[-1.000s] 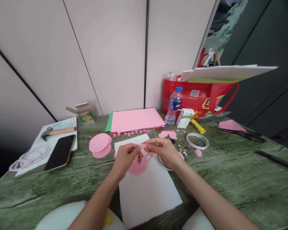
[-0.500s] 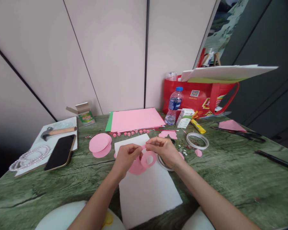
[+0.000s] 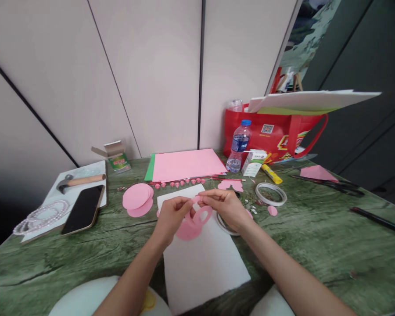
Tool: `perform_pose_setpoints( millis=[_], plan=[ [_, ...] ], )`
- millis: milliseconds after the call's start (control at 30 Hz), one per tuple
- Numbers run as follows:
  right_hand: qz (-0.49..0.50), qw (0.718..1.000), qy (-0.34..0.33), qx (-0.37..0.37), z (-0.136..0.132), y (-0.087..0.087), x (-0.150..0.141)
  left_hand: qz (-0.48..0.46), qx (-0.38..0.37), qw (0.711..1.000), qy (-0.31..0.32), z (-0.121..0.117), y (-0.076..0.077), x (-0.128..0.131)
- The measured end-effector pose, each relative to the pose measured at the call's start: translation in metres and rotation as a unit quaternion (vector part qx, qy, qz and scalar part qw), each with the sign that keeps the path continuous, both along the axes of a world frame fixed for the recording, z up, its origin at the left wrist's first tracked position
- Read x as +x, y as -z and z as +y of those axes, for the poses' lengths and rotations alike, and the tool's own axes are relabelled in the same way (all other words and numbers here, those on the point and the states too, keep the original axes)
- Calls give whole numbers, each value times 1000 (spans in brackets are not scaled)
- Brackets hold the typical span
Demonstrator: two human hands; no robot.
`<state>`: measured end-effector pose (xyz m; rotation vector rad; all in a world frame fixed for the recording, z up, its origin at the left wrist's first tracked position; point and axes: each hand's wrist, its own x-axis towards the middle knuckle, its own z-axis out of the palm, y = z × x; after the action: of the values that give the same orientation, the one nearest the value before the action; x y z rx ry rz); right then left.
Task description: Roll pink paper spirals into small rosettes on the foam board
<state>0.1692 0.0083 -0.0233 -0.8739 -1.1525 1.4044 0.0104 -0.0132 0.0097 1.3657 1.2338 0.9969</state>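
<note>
Both hands meet above a sheet of white paper [image 3: 202, 274] on the green wood-patterned table. My left hand [image 3: 173, 219] pinches one end of a curling pink paper strip [image 3: 206, 216] between thumb and fingers. From the other side, my right hand [image 3: 226, 208] grips the same strip close to the left fingertips. Part of the strip hangs below in a loop, over more pink paper [image 3: 188, 232] resting on the white sheet. The fingers cover the very end of the strip. A white tape roll [image 3: 226, 227] lies partly behind my right wrist.
Pink paper circles [image 3: 137, 199] lie left, small pink rolled pieces [image 3: 177, 184] behind. Pink sheets [image 3: 189, 163], a bottle [image 3: 239, 147], a glue stick [image 3: 271, 174] and another tape roll [image 3: 271, 194] stand or lie farther back. Scissors [image 3: 335, 185] are right; a phone [image 3: 84, 208] and hammer [image 3: 80, 181] left.
The hanging loop of the pink strip has tilted and narrowed, and the pinched part has turned slightly between the fingertips. Both hands stay in nearly the same place.
</note>
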Motion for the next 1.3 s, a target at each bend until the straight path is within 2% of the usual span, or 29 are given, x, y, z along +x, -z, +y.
perform_pose_setpoints(
  millis=[333,667,867,967,1300],
  plan=[
    [22,1000,2,-20,0,-2,0,-8,3,1000,-2,2,6,-1],
    [1,1000,15,-9,-1,-4,-1,-16,-4,1000,6,3,5,0],
    [-11,1000,-18,8,0,-2,0,-29,-7,999,13,2,4,-1],
    [-12,1000,-14,3,0,-2,1,-29,-8,999,10,2,4,0],
    [-2,1000,10,-10,-2,-3,-2,-99,-48,993,44,0,4,-3]
  ],
)
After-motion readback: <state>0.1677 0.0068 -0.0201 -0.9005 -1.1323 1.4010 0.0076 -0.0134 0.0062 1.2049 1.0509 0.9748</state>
